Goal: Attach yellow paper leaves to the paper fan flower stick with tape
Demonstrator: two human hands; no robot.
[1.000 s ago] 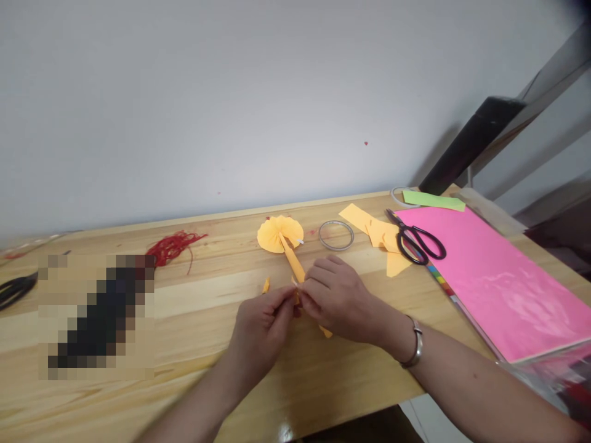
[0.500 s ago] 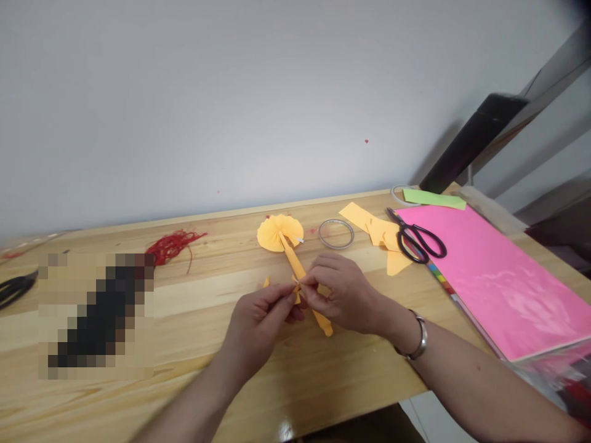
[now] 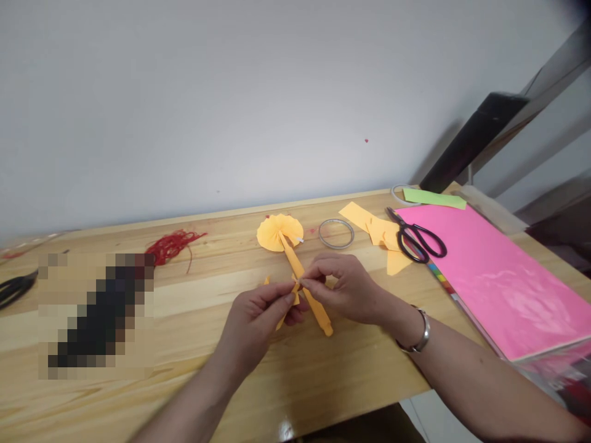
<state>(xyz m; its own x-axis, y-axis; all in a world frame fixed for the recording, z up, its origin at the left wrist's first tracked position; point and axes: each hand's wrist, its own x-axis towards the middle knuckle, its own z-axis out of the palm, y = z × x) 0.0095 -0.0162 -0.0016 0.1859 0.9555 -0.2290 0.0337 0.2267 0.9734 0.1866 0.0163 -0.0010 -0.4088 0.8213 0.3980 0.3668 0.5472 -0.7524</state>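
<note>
Between the fingertips of both hands is a small orange paper piece [image 3: 296, 298], pinched near its upper end. My left hand [image 3: 263, 317] is closed on it from the left, with thumb and forefinger together. My right hand [image 3: 344, 286] pinches at the same spot from the right; its fingertips meet those of the left. Under and behind the hands lies a rolled orange paper stem [image 3: 318, 311], partly covered by them. At its far end sits a pleated orange paper fan [image 3: 272, 235], round in shape.
Black-handled scissors [image 3: 422, 242] rest across orange paper scraps [image 3: 357, 216] and a pink paper pack [image 3: 503, 277]. A metal ring [image 3: 337, 234] lies behind my right hand. Red string [image 3: 174, 247] is bunched at left, beside a pixelated dark object [image 3: 101, 314]. A green strip [image 3: 434, 199] lies behind.
My right hand has shifted slightly, its thumb and forefinger now stretched more toward the pinched paper. More of the rolled stem shows below the hands. Other things stay where they were.
</note>
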